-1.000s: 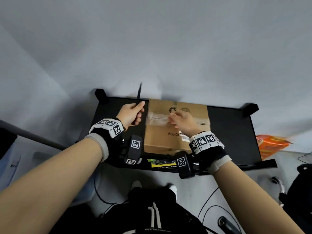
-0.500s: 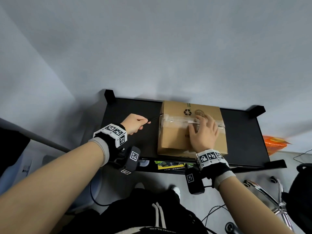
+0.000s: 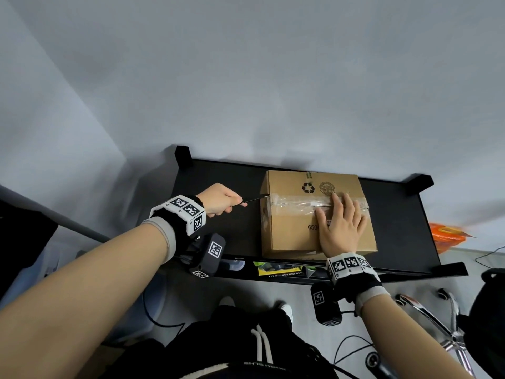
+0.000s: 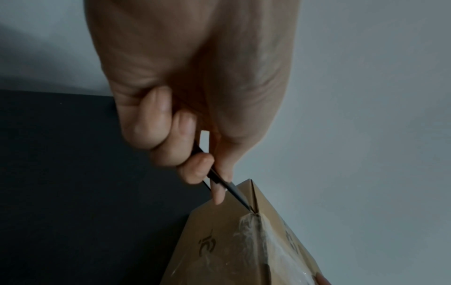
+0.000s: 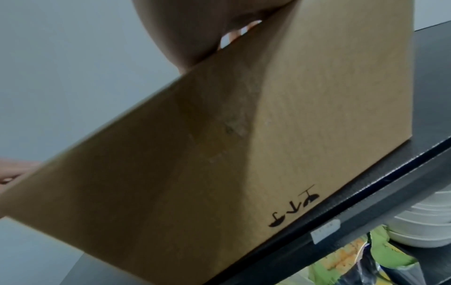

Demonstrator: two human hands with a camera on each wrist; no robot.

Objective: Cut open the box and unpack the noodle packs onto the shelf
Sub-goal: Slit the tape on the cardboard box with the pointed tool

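Note:
A brown cardboard box sealed with clear tape along its top seam stands on the black top shelf. My left hand grips a thin black knife; the blade tip touches the left end of the taped seam. My right hand lies flat on the box top, fingers straight across the tape, pressing down. No noodle packs from the box are visible.
The grey wall stands directly behind the shelf. A lower shelf holds green snack packs and stacked white bowls. An orange bag lies on the floor at right, beside a chair base and cables.
The left hand swung the knife down from upright and brought its tip to the left end of the taped seam. The right hand flattened onto the box top.

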